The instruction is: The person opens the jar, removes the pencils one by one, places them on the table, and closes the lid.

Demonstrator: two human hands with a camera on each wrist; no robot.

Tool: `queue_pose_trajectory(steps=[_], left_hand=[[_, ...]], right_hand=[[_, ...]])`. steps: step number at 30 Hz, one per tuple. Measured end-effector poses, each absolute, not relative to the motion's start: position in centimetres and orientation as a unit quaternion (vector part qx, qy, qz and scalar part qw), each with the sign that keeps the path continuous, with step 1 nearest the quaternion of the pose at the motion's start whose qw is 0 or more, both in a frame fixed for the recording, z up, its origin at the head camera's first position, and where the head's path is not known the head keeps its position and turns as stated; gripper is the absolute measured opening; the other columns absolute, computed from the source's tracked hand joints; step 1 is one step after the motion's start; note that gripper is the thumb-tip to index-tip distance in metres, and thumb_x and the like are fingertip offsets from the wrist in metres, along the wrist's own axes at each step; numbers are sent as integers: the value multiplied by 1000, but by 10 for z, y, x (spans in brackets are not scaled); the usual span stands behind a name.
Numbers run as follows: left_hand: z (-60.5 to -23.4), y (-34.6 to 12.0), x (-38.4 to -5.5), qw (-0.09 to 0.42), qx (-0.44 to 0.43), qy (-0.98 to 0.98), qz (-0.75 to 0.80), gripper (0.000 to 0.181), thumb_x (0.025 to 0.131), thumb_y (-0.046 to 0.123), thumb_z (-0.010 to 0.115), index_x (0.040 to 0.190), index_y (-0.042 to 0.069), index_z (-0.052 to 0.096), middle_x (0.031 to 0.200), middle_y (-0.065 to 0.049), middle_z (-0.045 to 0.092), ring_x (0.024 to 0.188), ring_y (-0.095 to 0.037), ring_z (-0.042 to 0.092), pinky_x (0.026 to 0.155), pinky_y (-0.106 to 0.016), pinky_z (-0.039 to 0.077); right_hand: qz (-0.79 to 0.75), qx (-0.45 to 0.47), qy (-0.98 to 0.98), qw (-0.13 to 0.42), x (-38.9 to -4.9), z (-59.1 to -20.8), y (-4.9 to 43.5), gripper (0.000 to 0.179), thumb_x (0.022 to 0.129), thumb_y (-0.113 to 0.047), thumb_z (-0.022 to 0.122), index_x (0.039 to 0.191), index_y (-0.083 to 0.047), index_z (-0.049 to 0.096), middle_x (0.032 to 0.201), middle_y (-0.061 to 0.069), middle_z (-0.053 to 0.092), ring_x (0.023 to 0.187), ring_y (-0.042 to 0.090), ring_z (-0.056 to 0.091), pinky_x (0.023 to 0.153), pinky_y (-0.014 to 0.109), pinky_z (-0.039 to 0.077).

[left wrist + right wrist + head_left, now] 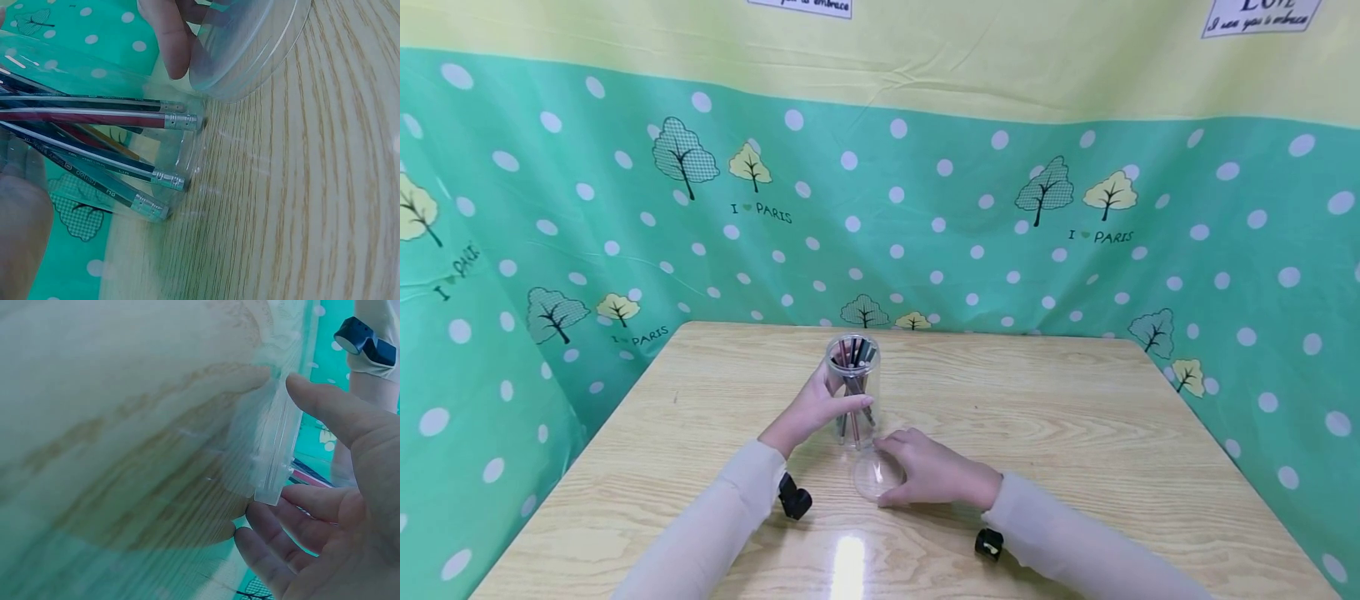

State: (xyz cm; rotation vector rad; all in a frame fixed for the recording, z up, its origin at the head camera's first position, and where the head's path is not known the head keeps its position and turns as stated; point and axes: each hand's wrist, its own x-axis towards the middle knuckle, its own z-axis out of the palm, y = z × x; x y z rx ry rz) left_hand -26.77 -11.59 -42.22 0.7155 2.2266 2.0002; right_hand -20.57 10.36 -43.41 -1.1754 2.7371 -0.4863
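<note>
A clear plastic jar (874, 385) stands upright on the table with several pencils (853, 354) in it. My left hand (815, 408) grips the jar from its left side, thumb across the front. In the left wrist view the pencils' metal-banded eraser ends (173, 121) point toward the jar's bottom. Just in front of the jar, my right hand (936, 472) holds a round clear lid (872, 477) by its edge, thumb on the near side and fingers on the far side. Seen from the right wrist, the lid's rim (278, 450) lies between thumb and fingers, close over the wood.
The wooden table (1060, 417) reaches back to a green dotted curtain (925, 208) printed with trees, which also hangs at both sides. A black wrist camera (794, 497) sits on the left wrist, another black camera (989, 544) on the right.
</note>
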Motion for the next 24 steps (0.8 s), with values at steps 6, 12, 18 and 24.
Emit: queue_pose_trajectory(steps=[6, 12, 18, 24], left_hand=[[-421, -116, -268, 38, 223, 727, 648, 81, 74, 22, 77, 138, 35, 29, 138, 4, 42, 129, -14, 32, 107, -43, 17], [-415, -115, -265, 53, 221, 725, 650, 83, 75, 18, 76, 141, 33, 27, 140, 2, 40, 130, -16, 30, 107, -47, 13], [-400, -114, -253, 55, 234, 733, 636, 85, 78, 17, 74, 144, 27, 21, 140, 1, 39, 130, -17, 30, 107, -49, 14], [-398, -114, -253, 49, 243, 731, 636, 85, 78, 15, 73, 144, 25, 21, 139, 2, 41, 129, -16, 32, 107, -46, 17]], right_hand=[[-163, -393, 903, 55, -205, -433, 105, 87, 71, -55, 69, 133, -1, 43, 128, 8, 49, 114, 20, 45, 96, 32, 39], [-199, -375, 902, 78, -205, -429, 108, 88, 71, -57, 68, 135, -3, 41, 127, 7, 48, 112, 17, 47, 95, 31, 40], [-232, -364, 900, 70, -208, -421, 112, 75, 78, -52, 64, 135, -9, 42, 126, 5, 50, 108, 17, 50, 89, 34, 45], [-260, -361, 895, 35, -212, -409, 116, 58, 84, -46, 60, 131, -13, 48, 123, 0, 52, 102, 20, 55, 82, 30, 48]])
